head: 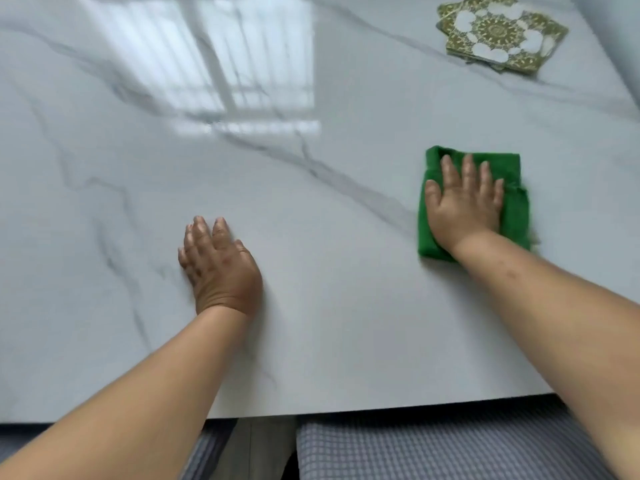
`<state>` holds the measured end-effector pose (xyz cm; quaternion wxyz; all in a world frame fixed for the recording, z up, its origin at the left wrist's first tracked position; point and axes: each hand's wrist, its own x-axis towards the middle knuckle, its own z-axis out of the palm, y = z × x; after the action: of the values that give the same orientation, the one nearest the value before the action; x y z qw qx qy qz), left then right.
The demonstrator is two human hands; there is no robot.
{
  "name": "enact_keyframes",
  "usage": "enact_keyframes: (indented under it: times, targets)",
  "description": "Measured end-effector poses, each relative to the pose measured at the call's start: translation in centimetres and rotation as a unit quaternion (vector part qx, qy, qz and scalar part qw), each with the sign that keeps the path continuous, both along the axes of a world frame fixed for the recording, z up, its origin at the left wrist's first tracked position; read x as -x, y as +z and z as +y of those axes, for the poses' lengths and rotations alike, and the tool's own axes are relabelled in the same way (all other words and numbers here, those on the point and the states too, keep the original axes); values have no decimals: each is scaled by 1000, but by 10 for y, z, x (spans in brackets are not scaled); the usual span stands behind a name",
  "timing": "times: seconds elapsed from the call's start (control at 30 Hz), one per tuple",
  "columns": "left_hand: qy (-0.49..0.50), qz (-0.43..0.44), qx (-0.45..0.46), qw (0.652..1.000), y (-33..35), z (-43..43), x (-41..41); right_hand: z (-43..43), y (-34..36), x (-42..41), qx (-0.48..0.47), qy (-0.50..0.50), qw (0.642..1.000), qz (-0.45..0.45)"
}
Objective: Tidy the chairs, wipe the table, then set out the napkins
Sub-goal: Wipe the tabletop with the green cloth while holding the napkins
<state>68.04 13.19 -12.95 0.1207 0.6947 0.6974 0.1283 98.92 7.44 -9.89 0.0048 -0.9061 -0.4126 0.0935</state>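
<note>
Blue-grey checked fabric [433,448] spans the lower edge of frame. Bright barred window reflection [221,64] noted upper left-centre.

Right hand [464,206] is pressed flat on a folded green cloth [512,202], fingers straight and a bit spread, on the white marble-look counter [329,306]. Left hand [218,265] rests palm-down on the bare surface, well apart from the cloth. A fanned stack of green-and-gold patterned napkins [498,32] sits at the far right corner. There's a window reflection glaring across the top, and checked grey-blue fabric [433,448] shows below the near edge.
</note>
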Motion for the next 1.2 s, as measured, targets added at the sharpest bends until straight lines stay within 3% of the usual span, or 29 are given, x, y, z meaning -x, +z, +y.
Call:
enact_keyframes:
  times: [0.1,0.17,0.27,0.3,0.37,0.47,0.53,0.57,0.63,0.7,0.77,0.8,0.87,1.0,1.07,1.13,1.2]
  targets:
    - [-5,-6,3,1000,4,2,2,19,-4,90,-19,182,983,30]
    - [-11,-9,3,1000,6,3,5,-17,-2,142,-15,326,943,59]
    - [-12,-21,14,1000,11,5,7,-95,2,127,-20,498,863,80]
    - [-14,-21,26,999,13,8,8,-113,-1,106,-21,514,854,76]
    - [-12,-17,38,999,18,7,5,-133,-2,45,-5,469,883,32]
    - [17,-29,19,999,28,-3,-10,-103,6,-30,23,267,963,2]
    - [15,-39,15,999,31,-15,-24,-61,6,-28,33,145,989,12]
    - [8,-45,15,999,32,-20,-33,-45,6,-13,29,131,991,15]
    - [-10,-54,15,998,36,-29,-49,-35,7,35,17,219,975,35]
    - [-41,-63,10,997,41,-38,-73,-62,11,71,17,402,913,69]
    - [-80,-70,10,994,44,-46,-104,-104,10,66,7,515,853,82]
    - [-97,-76,11,992,45,-49,-119,-121,7,50,-5,516,853,82]
    - [-124,-89,19,988,45,-54,-150,-140,5,3,-3,446,892,67]
    - [-155,-107,50,981,44,-54,-213,-118,6,-100,15,222,975,29]
    - [-155,-98,53,982,43,-50,-241,-88,6,-119,25,109,994,17]
    - [-141,-62,54,987,38,-45,-260,-57,5,-117,19,117,993,15]
    - [-124,-15,63,990,29,-40,-271,-26,5,-119,5,199,980,28]
